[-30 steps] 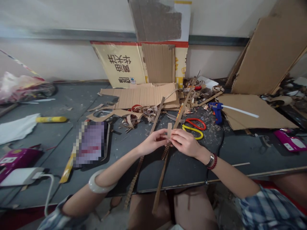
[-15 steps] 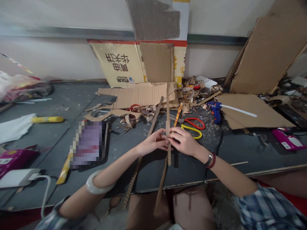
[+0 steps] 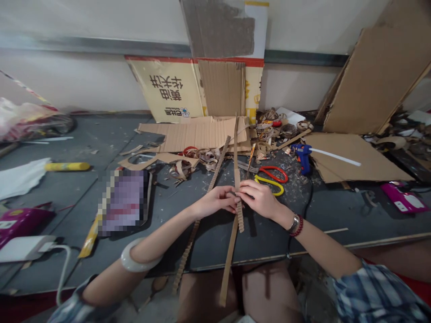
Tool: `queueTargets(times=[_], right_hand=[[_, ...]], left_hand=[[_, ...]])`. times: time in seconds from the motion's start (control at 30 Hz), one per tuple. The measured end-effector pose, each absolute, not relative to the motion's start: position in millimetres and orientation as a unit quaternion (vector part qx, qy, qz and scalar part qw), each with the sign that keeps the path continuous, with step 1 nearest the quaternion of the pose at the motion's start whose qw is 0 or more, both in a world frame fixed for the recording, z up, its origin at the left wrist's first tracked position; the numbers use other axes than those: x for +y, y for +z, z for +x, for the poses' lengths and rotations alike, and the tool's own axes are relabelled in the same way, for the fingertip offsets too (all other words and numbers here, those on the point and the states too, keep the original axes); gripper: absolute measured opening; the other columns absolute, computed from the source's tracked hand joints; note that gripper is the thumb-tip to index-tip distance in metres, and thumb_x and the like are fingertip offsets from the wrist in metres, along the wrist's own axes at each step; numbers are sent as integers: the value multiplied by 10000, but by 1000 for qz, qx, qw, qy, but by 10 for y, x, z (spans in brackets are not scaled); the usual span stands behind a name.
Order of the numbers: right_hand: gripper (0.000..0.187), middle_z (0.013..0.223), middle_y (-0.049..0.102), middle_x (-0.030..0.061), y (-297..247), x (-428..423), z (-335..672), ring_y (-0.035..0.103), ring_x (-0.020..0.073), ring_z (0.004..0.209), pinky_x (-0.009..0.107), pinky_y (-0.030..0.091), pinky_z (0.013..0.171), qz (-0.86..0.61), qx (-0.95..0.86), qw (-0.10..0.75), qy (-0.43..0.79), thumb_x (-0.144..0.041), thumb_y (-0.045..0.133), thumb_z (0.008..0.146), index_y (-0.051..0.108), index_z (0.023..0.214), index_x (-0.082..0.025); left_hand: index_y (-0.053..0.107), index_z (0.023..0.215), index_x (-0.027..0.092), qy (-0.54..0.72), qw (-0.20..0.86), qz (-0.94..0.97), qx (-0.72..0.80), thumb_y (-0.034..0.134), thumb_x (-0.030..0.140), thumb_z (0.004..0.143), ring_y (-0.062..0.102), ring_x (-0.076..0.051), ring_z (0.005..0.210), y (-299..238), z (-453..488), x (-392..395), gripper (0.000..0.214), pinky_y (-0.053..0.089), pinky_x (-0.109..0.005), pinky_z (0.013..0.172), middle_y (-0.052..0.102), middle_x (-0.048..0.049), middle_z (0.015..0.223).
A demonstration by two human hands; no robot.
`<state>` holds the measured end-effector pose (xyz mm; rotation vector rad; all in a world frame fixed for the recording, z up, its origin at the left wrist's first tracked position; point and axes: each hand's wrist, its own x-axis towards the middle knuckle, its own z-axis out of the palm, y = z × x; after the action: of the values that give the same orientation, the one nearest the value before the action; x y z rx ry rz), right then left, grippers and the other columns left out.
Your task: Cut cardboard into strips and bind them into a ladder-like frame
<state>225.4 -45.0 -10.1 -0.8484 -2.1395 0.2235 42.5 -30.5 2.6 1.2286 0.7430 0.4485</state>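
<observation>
In the head view, my left hand (image 3: 218,200) and my right hand (image 3: 259,198) meet over the front part of the table, fingers pinched. Between them they grip a narrow cardboard strip (image 3: 236,157) that points away from me. A short corrugated end (image 3: 240,219) sticks out below my fingers, and a longer flat strip (image 3: 229,264) hangs past the table's front edge. Whether these are one piece or several is hidden by my fingers. Under my left wrist passes another long corrugated cardboard strip (image 3: 219,163). Scissors (image 3: 271,183) with red and yellow handles lie beyond my right hand.
A blue glue gun (image 3: 303,157) with a white glue stick stands at right, its cable running toward me. Cardboard sheets (image 3: 198,134) and scraps cover the back. At left lie a yellow-handled tool (image 3: 67,167), a blurred purple item (image 3: 124,202) and a white charger (image 3: 27,249).
The flat strip hanging below my hands has turned, showing its broad face, and its end sits slightly lower. The short corrugated end has tilted a little rightward. Both hands stay nearly in place.
</observation>
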Motion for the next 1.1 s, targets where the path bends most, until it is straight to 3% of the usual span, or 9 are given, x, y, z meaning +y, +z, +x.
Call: queueTargets(times=[0.23, 0.47, 0.73, 1.1], right_hand=[[159, 893, 634, 64, -95, -442, 2253, 601, 140, 842, 266, 511, 747, -351, -830, 424, 87, -201, 469, 876, 606, 804, -163], [175, 853, 607, 61, -59, -436, 2257, 582, 139, 825, 260, 491, 729, -363, -820, 426, 123, -197, 454, 883, 579, 766, -159], [160, 861, 612, 58, -46, -439, 2263, 585, 148, 842, 286, 492, 765, -361, -812, 436, 144, -211, 458, 883, 578, 786, -173], [129, 829, 619, 52, -40, -422, 2263, 590, 149, 818, 288, 496, 738, -366, -786, 470, 165, -202, 491, 863, 573, 767, -174]], left_hand=[[596, 964, 91, 218, 717, 564, 346, 644, 284, 747, 595, -109, 621, 53, 431, -310, 294, 524, -276, 671, 628, -7, 658], [617, 988, 106, 241, 670, 623, 323, 578, 280, 796, 590, -120, 705, 12, 418, -289, 262, 506, -238, 649, 659, -53, 829], [630, 948, 113, 253, 638, 649, 329, 571, 282, 792, 553, -98, 626, 71, 437, -308, 237, 488, -226, 619, 646, -29, 790], [566, 1021, 111, 246, 670, 627, 312, 580, 312, 790, 585, -119, 643, 50, 453, -331, 306, 512, -259, 623, 639, -36, 760]])
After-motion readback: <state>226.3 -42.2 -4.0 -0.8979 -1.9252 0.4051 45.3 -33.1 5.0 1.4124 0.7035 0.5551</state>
